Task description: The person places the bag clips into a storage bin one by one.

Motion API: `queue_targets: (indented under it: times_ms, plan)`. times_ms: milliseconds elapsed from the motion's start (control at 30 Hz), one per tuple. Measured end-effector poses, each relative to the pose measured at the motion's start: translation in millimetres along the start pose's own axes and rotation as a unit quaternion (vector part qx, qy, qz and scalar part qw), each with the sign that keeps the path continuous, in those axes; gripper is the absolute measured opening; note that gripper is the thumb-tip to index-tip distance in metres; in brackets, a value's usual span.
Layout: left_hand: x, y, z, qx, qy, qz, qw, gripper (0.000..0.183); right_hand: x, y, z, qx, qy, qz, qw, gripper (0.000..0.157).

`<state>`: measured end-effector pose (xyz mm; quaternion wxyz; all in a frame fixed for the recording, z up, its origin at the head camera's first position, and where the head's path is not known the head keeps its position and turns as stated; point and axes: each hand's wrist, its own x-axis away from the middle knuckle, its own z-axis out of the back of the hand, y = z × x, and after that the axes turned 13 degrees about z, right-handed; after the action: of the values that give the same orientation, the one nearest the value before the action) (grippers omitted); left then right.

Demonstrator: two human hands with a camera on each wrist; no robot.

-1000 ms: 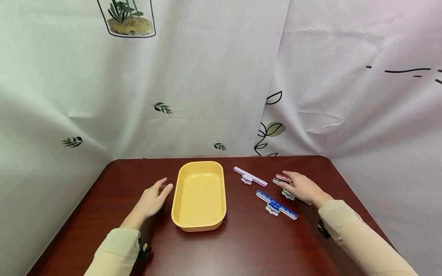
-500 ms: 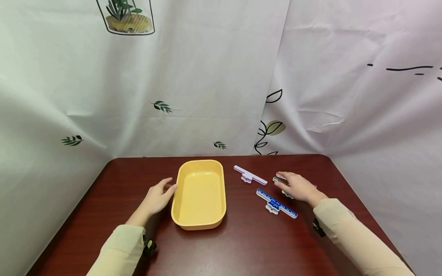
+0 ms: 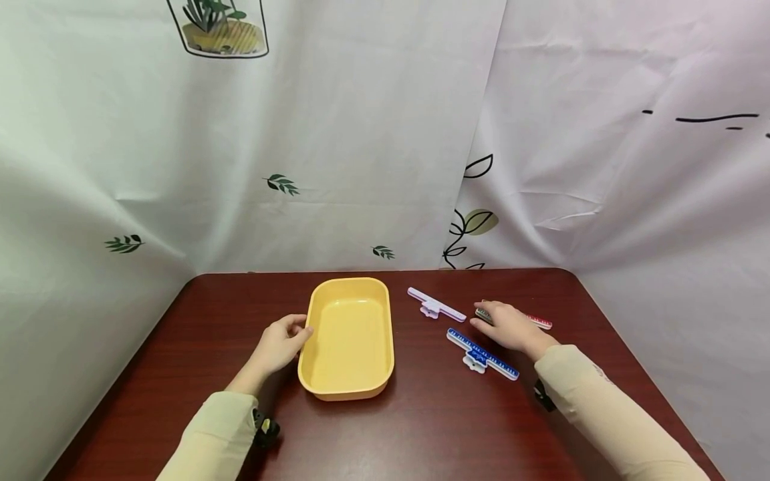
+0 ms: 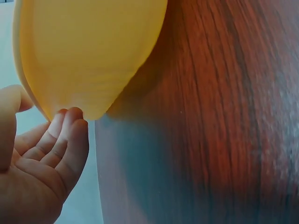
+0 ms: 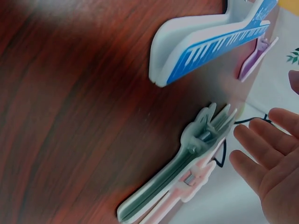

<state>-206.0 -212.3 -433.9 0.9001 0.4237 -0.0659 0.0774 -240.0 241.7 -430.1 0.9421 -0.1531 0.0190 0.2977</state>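
On the left, my left hand [image 3: 279,347] holds the left rim of a yellow plastic tray [image 3: 347,395]. The left wrist view has the thumb by the rim and the fingertips against the tray's outer wall [image 4: 93,88]. My right hand [image 3: 510,326] hovers with relaxed, spread fingers over a green bar clip [image 3: 483,314] and a red bar clip [image 3: 540,322], partly covering both. The right wrist view shows nothing in its palm, the green clip [image 5: 161,186] and the red one lying side by side just beyond the fingers.
A blue and white bar clip [image 3: 483,355] with a piano-key pattern lies nearer the tray, and a lilac clip [image 3: 436,305] behind it. All rest on a dark red wooden table [image 3: 421,427]. White printed cloth [image 3: 361,133] hangs around its far edge and sides.
My left hand has moved right onto the tray's rim and taken hold of it. The right hand has shifted slightly left over the green and red clips, uncovering the red clip's right end.
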Motion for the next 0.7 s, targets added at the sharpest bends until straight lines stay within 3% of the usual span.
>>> queue_targets:
  times_ms: [400,700]
  plan:
    - [-1.2,-0.7,-3.8,0.072,-0.007,0.032,0.9968,0.041,-6,-9,-8.8,-0.012,-0.005,0.004,1.0,0.048]
    - [1.4,6.4,-2.1,0.131,-0.013,0.085,0.9877,0.04,-14,-16,-14.1,-0.011,-0.004,0.016,1.0,0.049]
